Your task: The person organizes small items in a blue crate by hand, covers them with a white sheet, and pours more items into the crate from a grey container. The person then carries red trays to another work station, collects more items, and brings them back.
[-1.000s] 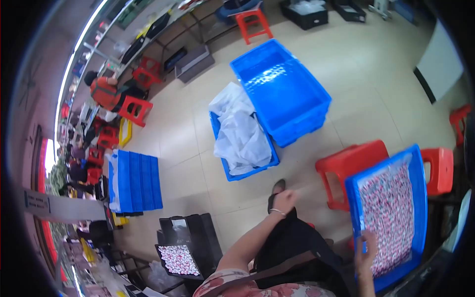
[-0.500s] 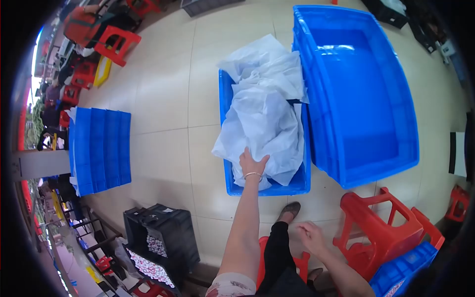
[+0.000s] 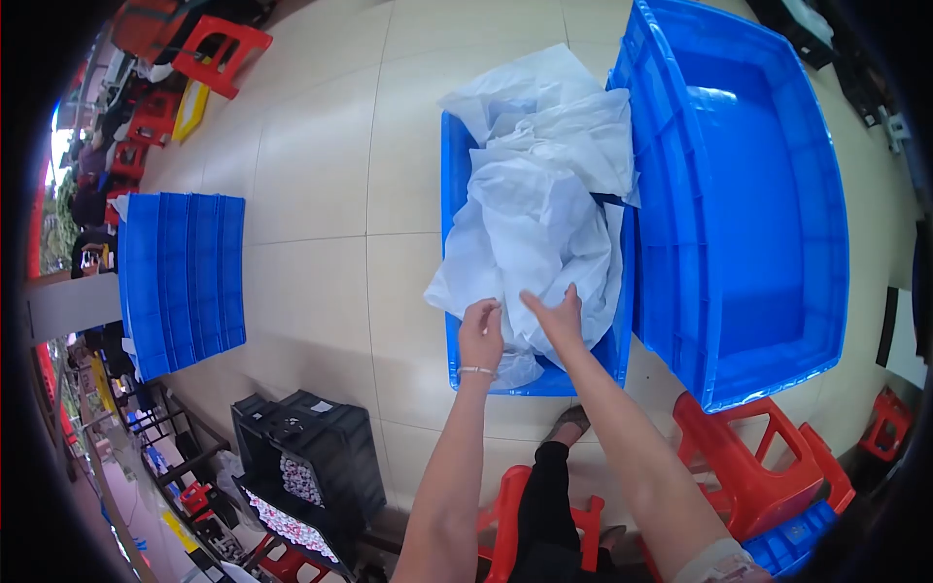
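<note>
Crumpled thin white sheets [image 3: 530, 228] fill a blue plastic bin [image 3: 450, 185] on the floor and spill over its left and far rims. My left hand [image 3: 480, 340], with a bracelet at the wrist, is over the near part of the sheets. Its fingers are curled together in a pinch on the white sheet. Just to its right is my right hand [image 3: 558, 319], thumb and fingers spread apart over the same sheets. What lies under the sheets is hidden.
Right of the bin stand nested larger blue bins [image 3: 768, 214], the top one showing its bare inside. A stack of blue crates [image 3: 185, 282] is at the left. Black crates [image 3: 321, 437] with small pieces stand near left. Red stools [image 3: 758, 466] are near right.
My right hand has come up from low on the right to the sheets. My left hand has drawn its spread fingers into a pinch. The view has shifted slightly.
</note>
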Action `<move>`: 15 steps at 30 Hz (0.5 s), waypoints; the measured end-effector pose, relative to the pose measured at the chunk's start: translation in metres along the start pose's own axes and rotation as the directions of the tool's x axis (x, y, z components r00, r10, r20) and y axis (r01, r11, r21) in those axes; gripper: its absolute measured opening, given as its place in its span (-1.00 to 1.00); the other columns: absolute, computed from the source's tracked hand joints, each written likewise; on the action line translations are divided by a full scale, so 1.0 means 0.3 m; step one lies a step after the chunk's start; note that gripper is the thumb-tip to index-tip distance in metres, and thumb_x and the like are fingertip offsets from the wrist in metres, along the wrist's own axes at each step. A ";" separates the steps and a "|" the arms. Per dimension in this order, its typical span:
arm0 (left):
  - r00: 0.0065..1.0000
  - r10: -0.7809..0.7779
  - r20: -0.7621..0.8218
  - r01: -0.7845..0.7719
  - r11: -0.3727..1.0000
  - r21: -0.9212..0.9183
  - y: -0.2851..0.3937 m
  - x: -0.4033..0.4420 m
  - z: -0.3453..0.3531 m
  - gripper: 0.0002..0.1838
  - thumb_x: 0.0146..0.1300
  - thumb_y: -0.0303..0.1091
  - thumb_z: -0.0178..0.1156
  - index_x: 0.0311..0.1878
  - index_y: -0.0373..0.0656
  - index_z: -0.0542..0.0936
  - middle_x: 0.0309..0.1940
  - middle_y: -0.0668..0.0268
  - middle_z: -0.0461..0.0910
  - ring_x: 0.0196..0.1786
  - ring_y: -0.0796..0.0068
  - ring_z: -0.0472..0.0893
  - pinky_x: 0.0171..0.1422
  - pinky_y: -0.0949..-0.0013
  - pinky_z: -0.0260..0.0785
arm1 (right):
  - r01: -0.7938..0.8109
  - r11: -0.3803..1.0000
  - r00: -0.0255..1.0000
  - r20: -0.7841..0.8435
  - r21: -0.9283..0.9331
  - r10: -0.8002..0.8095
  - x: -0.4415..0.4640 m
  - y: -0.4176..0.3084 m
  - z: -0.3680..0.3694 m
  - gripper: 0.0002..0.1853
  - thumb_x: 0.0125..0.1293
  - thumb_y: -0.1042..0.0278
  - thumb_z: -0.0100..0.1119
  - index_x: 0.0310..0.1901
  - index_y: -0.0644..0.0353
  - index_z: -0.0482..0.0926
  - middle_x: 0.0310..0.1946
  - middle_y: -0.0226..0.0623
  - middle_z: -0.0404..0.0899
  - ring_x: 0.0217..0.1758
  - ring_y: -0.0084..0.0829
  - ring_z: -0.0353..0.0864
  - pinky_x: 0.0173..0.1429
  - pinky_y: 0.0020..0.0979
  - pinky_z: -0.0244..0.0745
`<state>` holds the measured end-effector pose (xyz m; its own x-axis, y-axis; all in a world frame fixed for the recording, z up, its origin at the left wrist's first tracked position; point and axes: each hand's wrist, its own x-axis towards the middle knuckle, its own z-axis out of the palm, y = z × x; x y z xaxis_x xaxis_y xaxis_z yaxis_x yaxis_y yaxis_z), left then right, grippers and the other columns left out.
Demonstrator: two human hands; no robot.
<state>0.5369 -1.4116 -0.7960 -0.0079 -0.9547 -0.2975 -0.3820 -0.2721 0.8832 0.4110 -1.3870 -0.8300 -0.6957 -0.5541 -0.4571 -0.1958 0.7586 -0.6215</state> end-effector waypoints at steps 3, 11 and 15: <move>0.976 -0.215 0.012 0.215 0.971 -0.104 0.096 -0.099 -0.061 -0.84 0.28 -0.48 0.14 -0.09 -0.25 0.54 -0.20 0.22 0.62 -0.15 0.53 0.60 -0.08 0.53 0.42 | -0.203 0.978 0.966 0.176 0.053 0.191 0.089 -0.044 0.013 -0.60 0.15 0.15 0.24 -0.09 0.28 0.61 -0.21 -0.07 0.63 -0.07 0.01 0.57 0.09 -0.13 0.42; 0.952 -0.278 0.129 0.263 0.957 0.119 0.087 -0.329 -0.363 -0.61 0.22 -0.53 0.19 0.14 -0.23 0.44 0.02 0.23 0.51 -0.06 0.50 0.59 0.00 0.44 0.47 | 0.244 0.967 0.970 -0.007 0.073 -0.244 -0.276 -0.156 -0.202 -0.53 0.03 0.19 0.36 -0.07 0.22 0.44 -0.03 -0.10 0.50 0.02 -0.03 0.48 0.00 -0.12 0.37; 0.960 -0.154 0.232 0.146 0.988 0.053 0.222 -0.260 -0.301 -0.65 0.25 -0.52 0.18 0.11 -0.24 0.45 -0.01 0.25 0.53 -0.06 0.51 0.59 0.04 0.46 0.45 | 0.003 0.992 0.989 -0.148 -0.125 -0.022 -0.079 -0.038 0.047 -0.53 0.09 0.05 0.31 -0.18 0.34 0.52 -0.06 0.05 0.55 0.01 -0.01 0.53 -0.02 -0.11 0.39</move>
<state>0.5956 -1.3661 -0.6812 -0.1629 -0.8469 -0.5061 -0.4277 -0.4016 0.8098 0.4395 -1.3875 -0.8212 -0.7861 -0.5136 -0.3440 -0.2826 0.7936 -0.5389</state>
